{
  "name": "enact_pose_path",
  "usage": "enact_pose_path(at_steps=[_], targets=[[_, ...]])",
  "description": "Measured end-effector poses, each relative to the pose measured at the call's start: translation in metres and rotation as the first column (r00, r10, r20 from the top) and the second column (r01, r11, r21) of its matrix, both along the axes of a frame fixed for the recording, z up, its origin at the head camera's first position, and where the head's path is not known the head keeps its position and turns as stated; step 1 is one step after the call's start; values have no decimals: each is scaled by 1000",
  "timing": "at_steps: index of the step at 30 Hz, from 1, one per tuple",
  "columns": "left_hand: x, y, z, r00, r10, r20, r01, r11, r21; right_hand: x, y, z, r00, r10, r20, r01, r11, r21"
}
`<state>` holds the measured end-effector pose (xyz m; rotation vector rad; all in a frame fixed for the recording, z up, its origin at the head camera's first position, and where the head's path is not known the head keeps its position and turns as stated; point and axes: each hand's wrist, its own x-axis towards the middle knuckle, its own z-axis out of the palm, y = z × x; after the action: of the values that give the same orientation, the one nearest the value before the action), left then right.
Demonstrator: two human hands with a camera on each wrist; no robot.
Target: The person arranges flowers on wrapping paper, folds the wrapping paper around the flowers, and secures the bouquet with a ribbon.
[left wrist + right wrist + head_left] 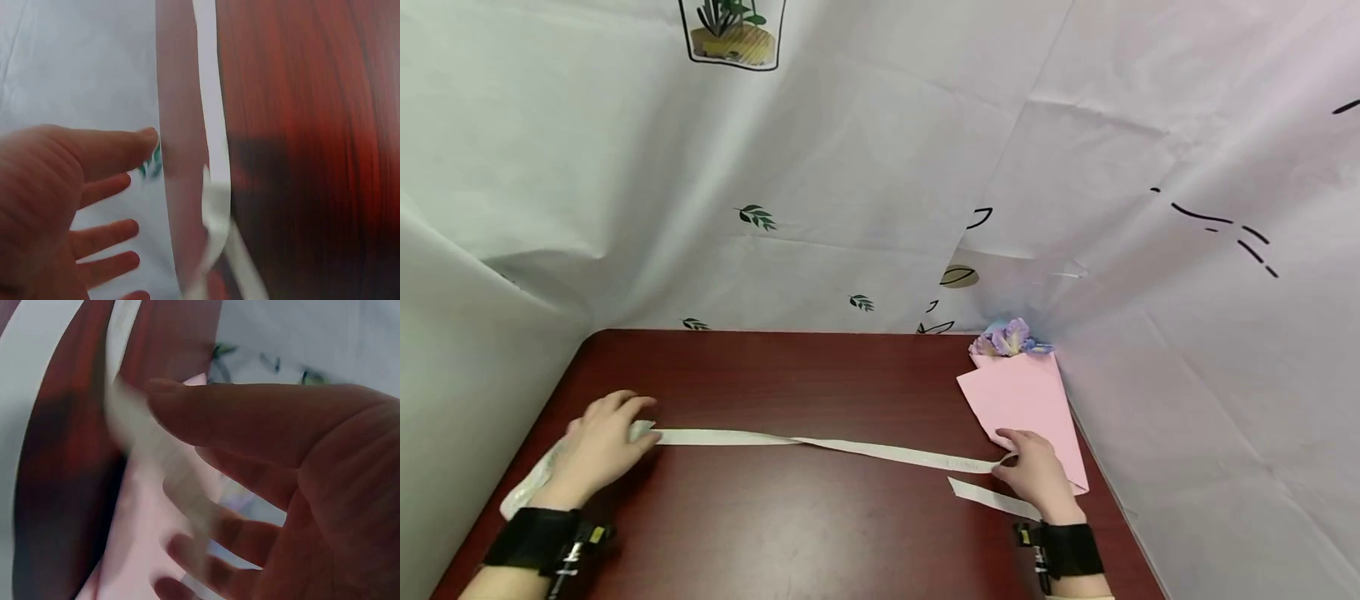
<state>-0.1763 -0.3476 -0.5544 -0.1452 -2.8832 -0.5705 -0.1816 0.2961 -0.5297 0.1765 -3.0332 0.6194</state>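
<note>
A long cream ribbon stretches across the dark red table between the two hands, twisted near its middle. My left hand hovers at its left end; in the left wrist view the thumb and fingers are spread, with the ribbon running beside them, folded over lower down. My right hand is at the other end. There the ribbon curves blurred across the loosely bent fingers, and the thumb stands apart from it. A shorter strip of ribbon lies in front of the right hand.
Pink folded paper with purple and blue flowers at its top lies at the table's right side. A crumpled whitish bundle is partly hidden behind the left wrist. White printed cloth hangs around the table.
</note>
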Motion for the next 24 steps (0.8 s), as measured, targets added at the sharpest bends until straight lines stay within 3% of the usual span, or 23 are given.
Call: enact_pose_path(at_steps=[4,8,11,14,24], targets=[[-8,47,-9,994,-94,-49,96,995,35,-11,-48,-14,975,171,-140,-166,985,47],[-16,94,-25,987,-155,-50,158,985,67,-17,-94,-36,951,295,-89,-294,956,24],[-17,119,-37,983,-178,-44,182,979,88,-15,-117,-47,954,295,-45,-295,955,18],[-15,133,-45,984,-175,-40,179,979,101,-14,-127,-53,960,274,-53,-273,962,28],[-13,140,-46,990,-122,-66,127,988,88,-18,-129,-55,973,188,-136,-181,981,63]])
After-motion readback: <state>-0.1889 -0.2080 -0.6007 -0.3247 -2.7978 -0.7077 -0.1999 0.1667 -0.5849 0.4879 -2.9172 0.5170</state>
